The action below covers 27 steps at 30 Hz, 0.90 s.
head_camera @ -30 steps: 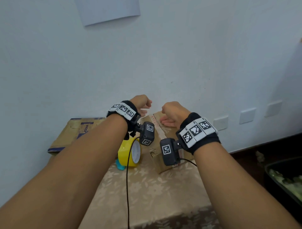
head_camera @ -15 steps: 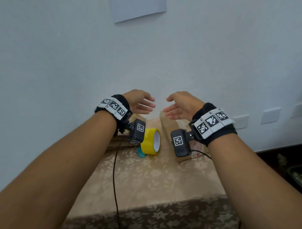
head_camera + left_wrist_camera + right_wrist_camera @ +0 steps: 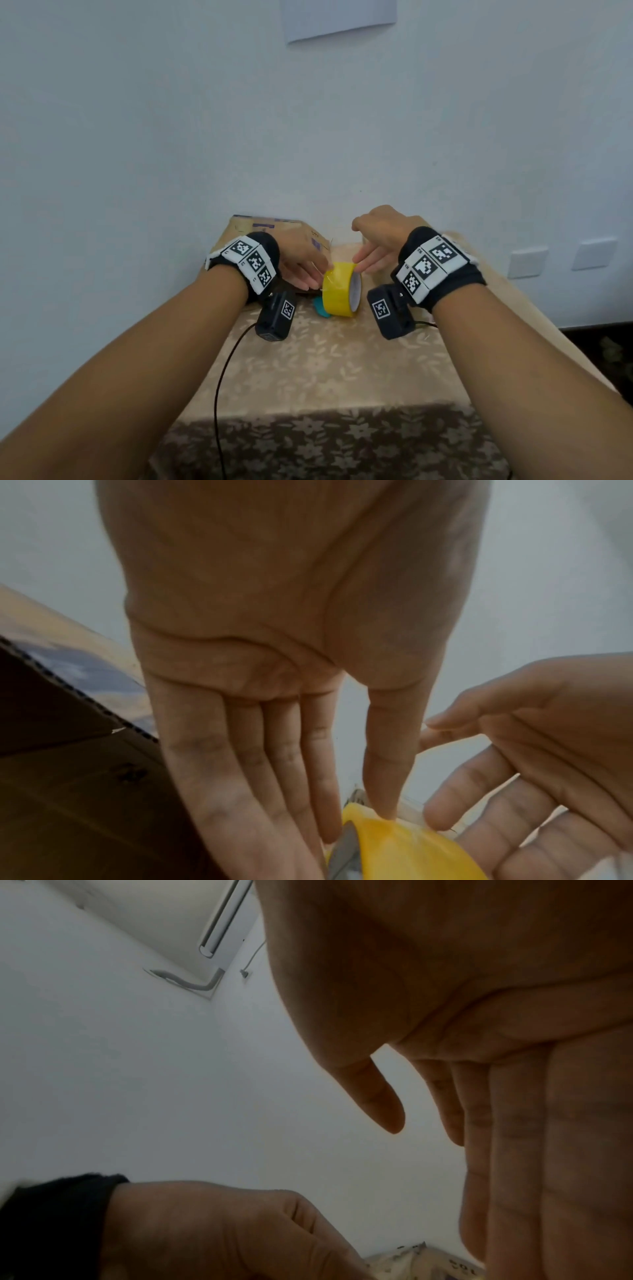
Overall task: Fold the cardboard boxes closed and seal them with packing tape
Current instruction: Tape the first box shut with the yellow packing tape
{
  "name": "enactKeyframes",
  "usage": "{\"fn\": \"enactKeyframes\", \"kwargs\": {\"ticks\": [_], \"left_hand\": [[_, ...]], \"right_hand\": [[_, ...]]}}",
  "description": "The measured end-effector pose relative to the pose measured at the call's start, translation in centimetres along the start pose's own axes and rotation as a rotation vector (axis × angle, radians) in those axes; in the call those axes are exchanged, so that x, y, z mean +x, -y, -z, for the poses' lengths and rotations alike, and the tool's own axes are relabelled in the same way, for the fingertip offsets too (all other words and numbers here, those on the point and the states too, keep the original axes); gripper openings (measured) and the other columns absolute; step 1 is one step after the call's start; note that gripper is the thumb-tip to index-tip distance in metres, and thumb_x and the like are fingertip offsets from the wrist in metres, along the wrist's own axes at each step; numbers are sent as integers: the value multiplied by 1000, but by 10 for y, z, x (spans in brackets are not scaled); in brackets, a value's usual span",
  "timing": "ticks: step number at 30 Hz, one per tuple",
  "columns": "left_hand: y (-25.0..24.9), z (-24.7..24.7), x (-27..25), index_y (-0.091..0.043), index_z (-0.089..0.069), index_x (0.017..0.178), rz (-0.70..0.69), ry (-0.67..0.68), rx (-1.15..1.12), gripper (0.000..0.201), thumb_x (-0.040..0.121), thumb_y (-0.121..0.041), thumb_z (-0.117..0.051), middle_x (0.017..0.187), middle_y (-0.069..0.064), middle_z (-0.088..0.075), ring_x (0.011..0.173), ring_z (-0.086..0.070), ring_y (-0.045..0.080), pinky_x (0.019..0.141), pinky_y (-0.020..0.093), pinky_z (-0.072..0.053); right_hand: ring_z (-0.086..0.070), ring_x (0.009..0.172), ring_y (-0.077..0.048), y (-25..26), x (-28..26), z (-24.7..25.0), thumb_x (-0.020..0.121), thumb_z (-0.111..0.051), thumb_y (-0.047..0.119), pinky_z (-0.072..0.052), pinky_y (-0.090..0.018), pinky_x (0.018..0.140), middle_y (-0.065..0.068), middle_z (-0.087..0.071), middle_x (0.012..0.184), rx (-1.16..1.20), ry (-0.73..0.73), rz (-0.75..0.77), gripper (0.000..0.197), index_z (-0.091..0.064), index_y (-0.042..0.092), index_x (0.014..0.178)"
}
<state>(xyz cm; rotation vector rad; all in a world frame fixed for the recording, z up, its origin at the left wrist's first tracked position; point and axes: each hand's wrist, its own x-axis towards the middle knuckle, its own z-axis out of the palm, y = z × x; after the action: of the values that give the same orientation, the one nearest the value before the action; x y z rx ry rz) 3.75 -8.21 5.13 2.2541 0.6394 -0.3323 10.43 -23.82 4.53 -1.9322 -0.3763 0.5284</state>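
Observation:
A yellow roll of packing tape [image 3: 339, 291] stands on edge on the table; the left wrist view shows its top [image 3: 404, 850]. My left hand [image 3: 317, 279] lies against the roll's left side with straight fingers, and its thumb [image 3: 383, 777] touches the top of the roll. My right hand [image 3: 363, 263] hovers open at the roll's upper right, its fingertips close to the rim. A printed cardboard box [image 3: 267, 228] lies at the back left behind my left hand. Part of another box [image 3: 428, 1264] shows under my right hand.
The table carries a beige floral cloth [image 3: 325, 370], with its front edge near me. A teal object [image 3: 318, 306] lies partly under the roll. A black cable [image 3: 219, 394] runs from the left wrist camera over the front edge. The white wall stands right behind the boxes.
Both hands were fists over the box a second ago. They opened and came down to the tape roll, the left now touching it. My view has tilted.

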Motion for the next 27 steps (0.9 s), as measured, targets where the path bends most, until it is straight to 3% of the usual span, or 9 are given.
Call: {"fn": "enactKeyframes", "kwargs": {"ticks": [7, 12, 15, 18, 20, 22, 25, 27], "left_hand": [[4, 1, -6, 2, -71, 108, -44, -32, -63, 31, 95, -26, -72, 96, 17, -78, 85, -75, 24, 80, 33, -62], [5, 0, -9, -4, -74, 97, -136, -35, -26, 13, 90, -15, -77, 97, 16, -78, 83, -75, 22, 77, 30, -62], [4, 0, -5, 4, -73, 99, -187, -113, -31, 16, 85, -2, -78, 88, 17, -78, 74, -77, 20, 66, 28, -64], [3, -1, -2, 4, -73, 90, -230, -187, -46, 8, 83, 5, -78, 70, 11, -73, 56, -71, 11, 52, 23, -57], [4, -2, 1, -1, -73, 86, -231, -198, -37, 8, 83, -3, -81, 68, 7, -74, 57, -70, 11, 53, 23, -57], [6, -5, 6, -7, -73, 89, -235, -211, -25, 15, 84, -16, -83, 76, 8, -75, 64, -70, 13, 55, 24, -57], [7, -10, 13, -11, -75, 101, -265, -229, -9, 24, 84, -26, -83, 89, 7, -72, 75, -67, 14, 55, 22, -58], [7, -14, 14, -13, -78, 99, -285, -244, 23, 24, 81, -27, -86, 89, 4, -72, 80, -66, 13, 62, 26, -62]], "right_hand": [[-76, 75, -43, -4, 4, -6, 102, -50, 21, -62, -58, 79, -25, -69, 104, 4, -13, -23, 54, -32, 1, 149], [-74, 81, -47, -7, 8, -7, 102, -51, 19, -62, -58, 82, -24, -65, 107, 66, 4, -43, 51, -34, 3, 147], [-73, 85, -48, -7, 8, -7, 102, -51, 18, -61, -58, 83, -22, -64, 105, 111, 16, -45, 48, -35, 4, 145], [-72, 85, -45, -9, 9, -7, 101, -51, 17, -61, -57, 84, -20, -64, 105, 174, 16, -31, 43, -39, 3, 141], [-72, 84, -42, -11, 10, -7, 101, -50, 17, -62, -54, 80, -19, -65, 106, 206, 16, -30, 39, -42, 3, 137], [-71, 83, -39, -11, 11, -8, 102, -49, 17, -62, -51, 76, -18, -65, 107, 230, 16, -34, 35, -45, 3, 134], [-72, 84, -40, -11, 12, -9, 101, -47, 15, -60, -55, 84, -18, -64, 108, 263, 33, -36, 35, -45, 3, 134], [-72, 88, -42, -11, 13, -9, 100, -47, 15, -58, -60, 89, -18, -65, 110, 259, 40, -36, 35, -45, 3, 134]]}}
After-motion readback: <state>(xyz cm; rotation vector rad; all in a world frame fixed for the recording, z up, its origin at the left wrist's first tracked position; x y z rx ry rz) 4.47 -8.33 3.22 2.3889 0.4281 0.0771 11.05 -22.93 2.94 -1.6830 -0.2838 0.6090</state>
